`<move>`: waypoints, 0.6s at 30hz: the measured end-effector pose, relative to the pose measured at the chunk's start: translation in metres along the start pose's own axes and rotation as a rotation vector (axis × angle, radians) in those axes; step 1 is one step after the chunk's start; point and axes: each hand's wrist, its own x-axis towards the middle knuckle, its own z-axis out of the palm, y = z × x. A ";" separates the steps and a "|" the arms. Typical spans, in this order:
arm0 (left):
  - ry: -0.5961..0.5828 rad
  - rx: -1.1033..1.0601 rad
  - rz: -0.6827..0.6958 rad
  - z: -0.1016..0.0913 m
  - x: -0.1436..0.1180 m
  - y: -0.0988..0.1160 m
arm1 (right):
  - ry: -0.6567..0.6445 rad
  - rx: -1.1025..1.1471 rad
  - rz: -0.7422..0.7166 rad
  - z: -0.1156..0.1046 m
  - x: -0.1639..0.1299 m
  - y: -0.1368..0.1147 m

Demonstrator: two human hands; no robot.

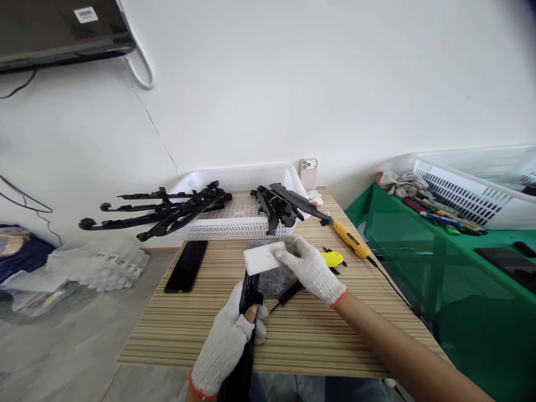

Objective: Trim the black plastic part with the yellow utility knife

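Gloved in white knit, my left hand (228, 338) is closed around a long black plastic trim piece (250, 296), its thumb bare on the near side. My right hand (312, 268), also gloved, grips a flat white rectangular block (262, 258) by its right end, just over the far end of the trim piece. Beneath the block lies a grey speckled pad (272, 283). Beside the pad, a black-handled tool with a thin tip (288, 293) rests on the table. A yellow-handled cutter (333, 258) lies just beyond my right wrist.
A white plastic basket (234, 230) at the back holds several black trim pieces (167, 215), some jutting over its left rim. A black phone (186, 267) lies left. A yellow corded tool (352, 237) lies right. A green-covered table (391, 257) stands beyond the wooden table's right edge.
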 end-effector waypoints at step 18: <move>0.008 -0.009 -0.050 0.000 0.002 -0.006 | -0.300 -0.077 -0.037 0.010 -0.008 0.000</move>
